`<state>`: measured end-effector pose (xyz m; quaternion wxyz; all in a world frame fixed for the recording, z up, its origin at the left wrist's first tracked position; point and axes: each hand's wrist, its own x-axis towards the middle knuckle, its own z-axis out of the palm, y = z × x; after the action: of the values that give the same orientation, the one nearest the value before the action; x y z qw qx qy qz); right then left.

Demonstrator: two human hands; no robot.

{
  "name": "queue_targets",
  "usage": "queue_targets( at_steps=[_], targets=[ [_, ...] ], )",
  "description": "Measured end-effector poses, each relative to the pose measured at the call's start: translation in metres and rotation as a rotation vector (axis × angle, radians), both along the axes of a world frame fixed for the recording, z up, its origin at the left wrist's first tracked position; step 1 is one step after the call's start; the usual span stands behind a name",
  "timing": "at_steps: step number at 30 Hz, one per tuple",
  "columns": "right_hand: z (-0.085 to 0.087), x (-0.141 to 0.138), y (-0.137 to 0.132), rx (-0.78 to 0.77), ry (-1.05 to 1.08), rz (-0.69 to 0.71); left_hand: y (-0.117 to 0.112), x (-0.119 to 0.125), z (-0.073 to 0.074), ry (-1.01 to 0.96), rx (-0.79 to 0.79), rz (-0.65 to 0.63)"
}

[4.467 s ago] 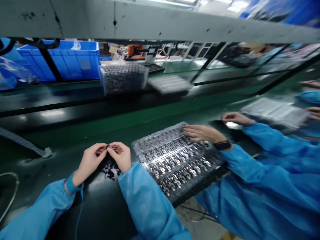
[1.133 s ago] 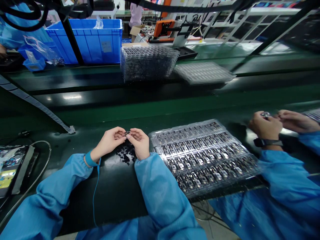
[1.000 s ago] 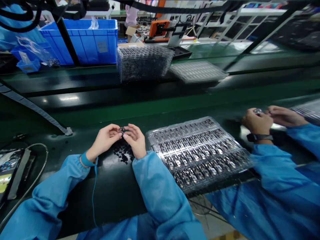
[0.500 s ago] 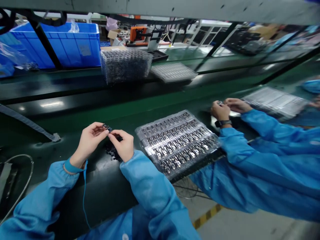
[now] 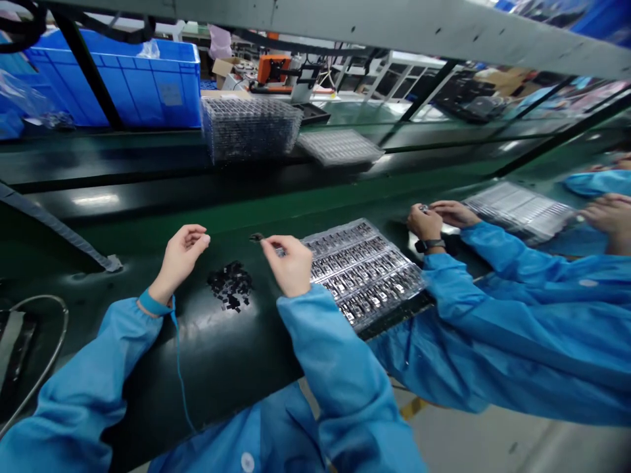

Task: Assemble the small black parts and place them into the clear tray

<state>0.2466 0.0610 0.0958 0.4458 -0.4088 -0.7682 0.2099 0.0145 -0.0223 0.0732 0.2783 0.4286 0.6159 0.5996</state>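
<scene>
My right hand (image 5: pixel 292 264) pinches a small dark component (image 5: pixel 256 237) between thumb and forefinger, just left of the clear plastic tray (image 5: pixel 362 326). Rows of small black-and-silver components fill the tray's compartments, and my hand hides part of its left edge. My left hand (image 5: pixel 182 259) hovers over the dark green worktop with its fingers loosely curled, thumb a little apart, and nothing visible in it. Between and below my two hands lies a loose pile of small flat black pieces (image 5: pixel 231 286). A blue wrist strap (image 5: pixel 150 303) with a cord circles my left wrist.
To the right, a co-worker's hands (image 5: pixel 426 223) hold a small part, near another clear tray (image 5: pixel 517 207). Stacked clear trays (image 5: pixel 251 128) and a blue bin (image 5: pixel 148 85) stand across the bench. A metal beam (image 5: pixel 315 23) crosses overhead.
My hands have separated. The right hand has moved right toward the tray with the small dark component; the left has let go. The black pile is now uncovered.
</scene>
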Motion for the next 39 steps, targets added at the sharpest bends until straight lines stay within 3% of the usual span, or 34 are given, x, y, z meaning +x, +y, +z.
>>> queue_targets(
  at_steps=[5,9,13,23,28,39],
  targets=[
    [-0.001,0.063,0.043,-0.077,-0.250,-0.186,0.014,-0.030,-0.045,0.169,-0.103,0.171],
    [0.003,0.090,0.060,-0.136,-0.392,-0.284,0.013,-0.034,-0.060,0.310,-0.131,0.147],
    [0.003,0.090,0.063,-0.213,-0.534,-0.291,0.010,-0.033,-0.061,0.447,-0.147,0.096],
    [-0.016,0.060,0.048,-0.302,-0.647,-0.285,0.010,-0.034,-0.063,0.478,-0.156,0.086],
    [-0.012,0.058,0.037,-0.345,-0.776,-0.308,0.010,-0.033,-0.061,0.489,-0.164,0.080],
    [0.003,0.051,0.018,-0.322,-1.043,-0.200,0.009,-0.033,-0.060,0.509,-0.166,0.081]
  ],
)
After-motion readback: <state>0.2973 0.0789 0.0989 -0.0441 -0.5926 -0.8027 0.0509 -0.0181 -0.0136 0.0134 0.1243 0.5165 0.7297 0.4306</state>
